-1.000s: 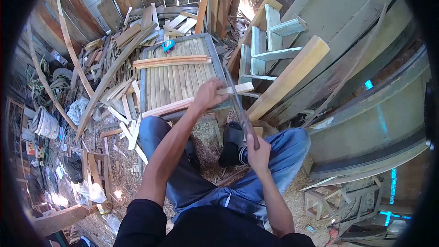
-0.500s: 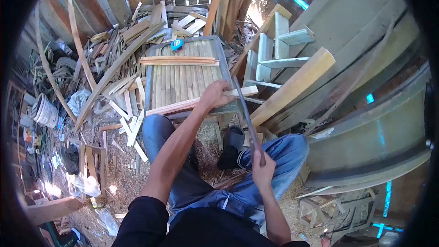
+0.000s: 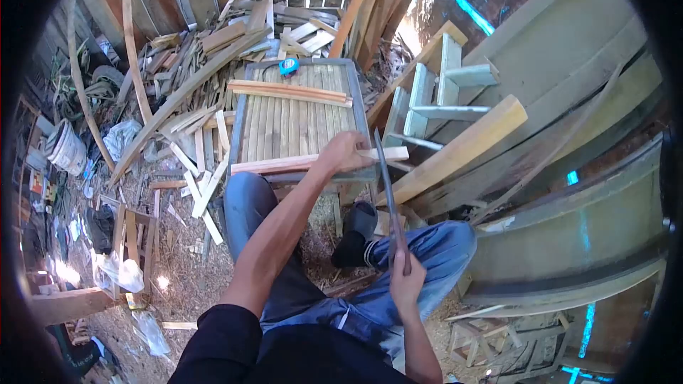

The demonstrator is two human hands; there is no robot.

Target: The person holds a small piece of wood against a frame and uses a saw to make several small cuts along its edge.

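My left hand (image 3: 344, 151) is closed over a light wooden strip (image 3: 276, 166), pressing it near its right end on the front of a slatted table (image 3: 302, 128). The end of the strip sticks out past the table's right edge. In my right hand (image 3: 407, 279) is the handle of a handsaw (image 3: 390, 203). Its narrow dark blade points away from me and crosses the projecting end, just right of my left hand. More wooden strips (image 3: 290, 92) lie side by side across the far half of the tabletop. Behind them sits a blue tape measure (image 3: 288, 66).
Scrap wood (image 3: 206, 57) is heaped left of and behind the table. On the right, a thick plank (image 3: 455, 151) leans beside a pale wooden frame (image 3: 447, 92). A white bucket (image 3: 67, 148) stands far left. Shavings cover the floor around my foot (image 3: 359, 231).
The whole view has shifted slightly, moving the table and scrap rightward in the picture. Both hands keep their grips, and the saw stays across the strip's end.
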